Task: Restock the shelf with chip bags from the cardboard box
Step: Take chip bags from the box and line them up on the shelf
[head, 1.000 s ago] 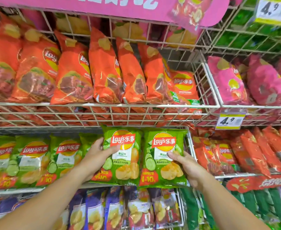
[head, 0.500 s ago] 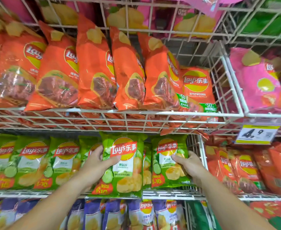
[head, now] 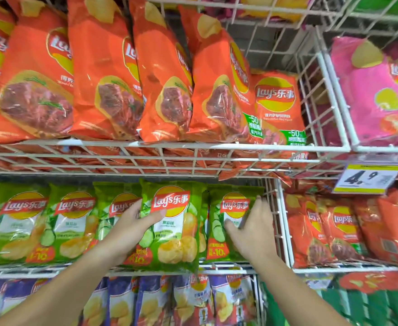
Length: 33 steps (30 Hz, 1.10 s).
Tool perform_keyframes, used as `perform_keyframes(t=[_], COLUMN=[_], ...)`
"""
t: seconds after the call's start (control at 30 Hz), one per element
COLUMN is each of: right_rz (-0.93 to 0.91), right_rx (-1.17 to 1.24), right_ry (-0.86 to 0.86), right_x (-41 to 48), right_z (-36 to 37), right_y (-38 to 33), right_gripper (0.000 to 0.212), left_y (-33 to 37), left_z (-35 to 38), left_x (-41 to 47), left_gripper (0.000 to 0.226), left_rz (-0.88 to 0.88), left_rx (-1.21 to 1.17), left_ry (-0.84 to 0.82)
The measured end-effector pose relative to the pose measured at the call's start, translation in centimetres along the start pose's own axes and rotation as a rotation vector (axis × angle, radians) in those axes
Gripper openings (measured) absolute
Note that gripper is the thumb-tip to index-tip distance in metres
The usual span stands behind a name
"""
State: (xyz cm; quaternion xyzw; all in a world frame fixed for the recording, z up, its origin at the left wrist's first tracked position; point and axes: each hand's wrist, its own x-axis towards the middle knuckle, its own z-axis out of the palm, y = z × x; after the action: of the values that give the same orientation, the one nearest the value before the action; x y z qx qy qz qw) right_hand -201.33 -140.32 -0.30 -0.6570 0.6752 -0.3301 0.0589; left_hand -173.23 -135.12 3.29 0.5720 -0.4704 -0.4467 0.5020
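Green bag (head: 172, 222) — your left hand (head: 127, 231) gripped its edge; your right hand (head: 254, 231) lay flat-fingered on its neighbour (head: 234, 204).

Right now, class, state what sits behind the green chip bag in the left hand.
Behind the held green bag, a sliver of a second green bag shows at its right edge. The left hand and the bag cover anything deeper.

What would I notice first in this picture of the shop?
Big orange chip bags fill the upper wire shelf. Just below, a left hand grips a green chip bag, while the right hand rests on the green bag beside it.
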Motion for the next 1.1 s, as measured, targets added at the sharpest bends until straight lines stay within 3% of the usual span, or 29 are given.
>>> perform_keyframes(t=[0.07,0.17,0.23,0.33,0.43,0.57,0.87,0.97,1.1], right_rz=[-0.18,-0.395,-0.395,-0.372,-0.385,-0.405,-0.393,-0.39,-0.383], right_rx=[-0.155,-0.277,-0.343,-0.389,-0.388,-0.431,-0.445,-0.381,-0.274], right_ry=[-0.006,-0.208,-0.361,-0.447,-0.46,-0.449,-0.464,-0.459,-0.406], right_x=[-0.4,-0.5,-0.3,0.2,0.8,1.4,1.5,1.3,0.8], right_z=[0.0,0.4,1.2,2.0,2.6,3.0,2.9,2.2,1.5], right_y=[-0.2,0.0,0.7,1.6,2.1,2.5,2.5,2.5,2.1], right_gripper=[0.097,0.093,0.094,0.099,0.104,0.104,0.095,0.096,0.091], left_y=[0.3,0.2,0.3,0.4,0.6,0.3,-0.4,-0.8,-1.8], left_z=[0.3,0.6,0.8,1.2,1.6,1.8,2.7,2.9,2.4], left_x=[0.2,0.6,0.8,1.1,1.4,2.0,1.7,1.4,1.1], left_gripper=[0.1,0.103,0.114,0.105,0.092,0.039,0.024,0.028,0.096], left_rz=[-0.012,0.004,0.035,0.025,0.0,0.004,0.007,0.015,0.005], left_rx=[-0.008,-0.02,-0.024,-0.053,-0.051,-0.038,0.048,0.133,0.23], left_ry=[-0.001,0.011,0.003,0.015,0.011,0.004,0.013,0.003,0.061])
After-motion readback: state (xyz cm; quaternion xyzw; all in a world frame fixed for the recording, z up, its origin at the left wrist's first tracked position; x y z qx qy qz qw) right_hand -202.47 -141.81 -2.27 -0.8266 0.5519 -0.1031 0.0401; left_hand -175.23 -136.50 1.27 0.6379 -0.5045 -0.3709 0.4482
